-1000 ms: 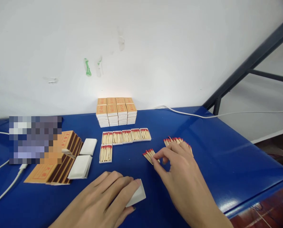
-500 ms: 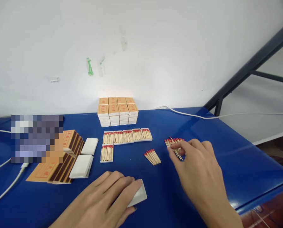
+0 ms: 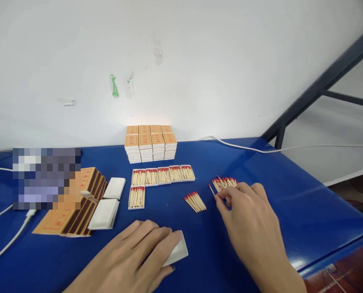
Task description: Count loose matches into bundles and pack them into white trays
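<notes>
My left hand point(image 3: 132, 254) grips a white matchbox tray point(image 3: 177, 252) near the table's front, and its fingers cover much of it. To the right, my right hand point(image 3: 251, 228) pinches a single red-tipped match point(image 3: 211, 189) between thumb and forefinger. Just behind those fingertips lies a loose pile of matches point(image 3: 225, 183), partly hidden by the hand. Between my hands and farther back, a smaller fanned bunch of matches point(image 3: 195, 202) rests on the blue table. Several trays filled with matches point(image 3: 164, 175) form a row, with one more filled tray point(image 3: 136, 197) in front at its left end.
Stacked orange matchboxes point(image 3: 151, 142) stand against the wall. On the left are orange sleeves point(image 3: 86, 199), upside-down white trays point(image 3: 105, 213), a blurred-out object point(image 3: 47, 175) and a white cable point(image 3: 15, 244). Another cable point(image 3: 245, 147) runs along the back right beside a dark metal frame point(image 3: 306, 97).
My right hand has drawn a match slightly left, away from the pile, and shifted a little toward me. My left hand and the tray stay put.
</notes>
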Motion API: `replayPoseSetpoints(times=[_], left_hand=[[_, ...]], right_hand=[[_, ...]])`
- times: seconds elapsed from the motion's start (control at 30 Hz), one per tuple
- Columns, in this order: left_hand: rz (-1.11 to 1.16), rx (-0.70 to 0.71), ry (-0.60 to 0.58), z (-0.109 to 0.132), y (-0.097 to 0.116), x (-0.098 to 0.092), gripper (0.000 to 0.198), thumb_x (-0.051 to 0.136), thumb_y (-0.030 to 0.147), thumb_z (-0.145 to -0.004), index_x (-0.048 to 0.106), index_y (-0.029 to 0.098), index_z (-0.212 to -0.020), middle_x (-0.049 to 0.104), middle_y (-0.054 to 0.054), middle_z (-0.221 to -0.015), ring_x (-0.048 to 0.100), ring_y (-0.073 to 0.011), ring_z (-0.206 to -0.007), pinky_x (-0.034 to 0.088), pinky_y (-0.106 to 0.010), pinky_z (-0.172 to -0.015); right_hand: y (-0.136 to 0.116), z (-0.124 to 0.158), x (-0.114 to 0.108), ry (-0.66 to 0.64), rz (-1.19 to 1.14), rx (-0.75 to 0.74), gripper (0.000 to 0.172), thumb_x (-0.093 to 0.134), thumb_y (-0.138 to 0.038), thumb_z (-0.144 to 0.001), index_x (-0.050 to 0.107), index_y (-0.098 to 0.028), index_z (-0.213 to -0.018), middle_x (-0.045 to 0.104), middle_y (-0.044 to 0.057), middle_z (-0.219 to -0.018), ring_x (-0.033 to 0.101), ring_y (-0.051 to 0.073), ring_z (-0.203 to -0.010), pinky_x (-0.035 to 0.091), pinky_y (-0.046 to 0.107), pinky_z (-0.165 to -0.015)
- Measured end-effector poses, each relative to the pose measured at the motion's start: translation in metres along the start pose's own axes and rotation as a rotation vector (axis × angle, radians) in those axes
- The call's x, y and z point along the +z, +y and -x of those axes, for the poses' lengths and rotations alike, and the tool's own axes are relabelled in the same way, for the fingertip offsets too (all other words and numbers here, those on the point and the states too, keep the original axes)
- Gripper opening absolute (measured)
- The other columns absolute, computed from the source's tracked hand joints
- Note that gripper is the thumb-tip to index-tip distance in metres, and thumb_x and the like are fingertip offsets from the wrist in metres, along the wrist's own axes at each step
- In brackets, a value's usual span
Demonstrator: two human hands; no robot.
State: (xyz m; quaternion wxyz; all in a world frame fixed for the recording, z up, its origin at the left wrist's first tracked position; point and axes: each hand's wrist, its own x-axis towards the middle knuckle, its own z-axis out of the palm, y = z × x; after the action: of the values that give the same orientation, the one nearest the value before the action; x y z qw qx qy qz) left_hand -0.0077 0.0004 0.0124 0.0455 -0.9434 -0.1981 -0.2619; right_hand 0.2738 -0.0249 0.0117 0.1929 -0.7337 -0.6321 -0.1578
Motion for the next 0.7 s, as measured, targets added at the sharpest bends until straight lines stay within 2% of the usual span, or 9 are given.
replayPoseSetpoints(times=[0.17, 0.37, 0.53, 0.7], left_hand=[[-0.008, -0.005, -0.001, -0.001, 0.0, -0.002, 0.037, 0.036, 0.032, -0.124, 0.068, 0.018, -0.136, 0.083, 0.002, -0.12, 0.078, -0.0193, -0.103, 0.051, -0.037, -0.098], [0.004, -0.01, 0.004, -0.003, 0.0, -0.001, 0.036, 0.035, 0.03, -0.124, 0.067, 0.017, -0.135, 0.083, 0.001, -0.117, 0.078, -0.0191, -0.102, 0.051, -0.036, -0.096], [0.006, -0.02, 0.006, -0.001, 0.001, 0.0, 0.036, 0.035, 0.031, -0.124, 0.067, 0.017, -0.136, 0.083, 0.001, -0.118, 0.078, -0.0195, -0.102, 0.052, -0.037, -0.096], [0.018, -0.016, -0.016, -0.001, 0.0, 0.0, 0.034, 0.038, 0.028, -0.123, 0.067, 0.016, -0.136, 0.082, -0.003, -0.117, 0.078, -0.0209, -0.102, 0.055, -0.038, -0.093]], right_hand=[[-0.019, 0.005, -0.014, -0.005, -0.153, -0.02, 0.017, 0.063, -0.021, -0.102, 0.072, -0.021, -0.088, 0.067, 0.009, -0.09, 0.054, 0.029, -0.093, 0.049, 0.044, -0.077], [-0.043, 0.011, -0.018, -0.052, -0.202, -0.098, 0.025, 0.059, -0.014, -0.102, 0.067, -0.023, -0.08, 0.062, 0.006, -0.083, 0.056, 0.028, -0.091, 0.048, 0.048, -0.087], [-0.046, 0.01, -0.013, -0.053, -0.175, -0.092, 0.026, 0.058, -0.012, -0.102, 0.066, -0.023, -0.079, 0.063, 0.006, -0.083, 0.056, 0.028, -0.089, 0.048, 0.046, -0.084], [-0.037, 0.009, -0.019, -0.06, -0.203, -0.04, 0.02, 0.062, -0.026, -0.105, 0.07, -0.024, -0.087, 0.067, 0.008, -0.088, 0.058, 0.029, -0.095, 0.049, 0.045, -0.084]])
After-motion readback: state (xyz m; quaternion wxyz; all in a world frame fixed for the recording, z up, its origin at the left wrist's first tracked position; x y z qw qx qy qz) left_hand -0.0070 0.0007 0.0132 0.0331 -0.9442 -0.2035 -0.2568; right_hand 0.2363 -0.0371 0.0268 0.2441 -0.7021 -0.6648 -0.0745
